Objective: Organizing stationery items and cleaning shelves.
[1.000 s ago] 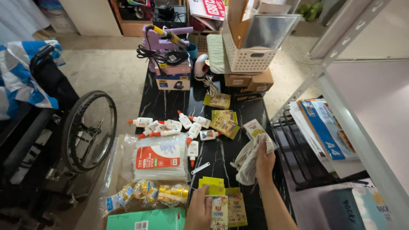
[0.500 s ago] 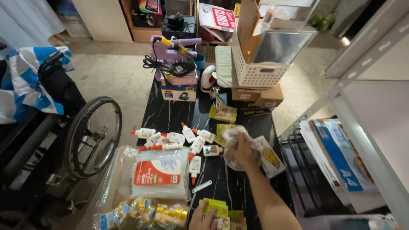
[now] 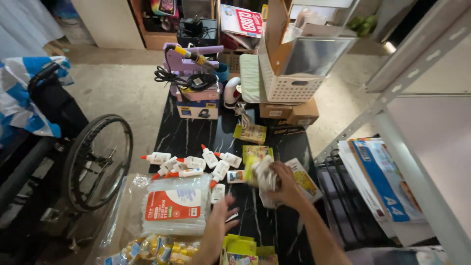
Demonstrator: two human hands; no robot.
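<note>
Head view looks down on a black marble-pattern table [image 3: 196,140] crowded with craft supplies. Right hand [image 3: 284,184] is closed around a crumpled clear plastic bag [image 3: 262,177], fingers curled tight, holding it just above the table near the yellow packets [image 3: 255,152]. Left hand [image 3: 221,213] hangs open, fingers spread and relaxed, holding nothing; whether the fingertips touch the table cannot be told. It sits just beside the big pack of glue sticks [image 3: 176,206] and near the small white glue bottles [image 3: 194,164].

Judgement on doing this step well: the bag looks thin and slippery, so a full-hand grip as shown is safer than a pinch. The free left hand could steady the loose end so the bag does not snag the bottles or sweep packets off the edge. Keeping the bag low over the table limits spills.

Wheelchair wheel [image 3: 98,162] stands left of the table; white basket [image 3: 289,83] sits at the far end.
</note>
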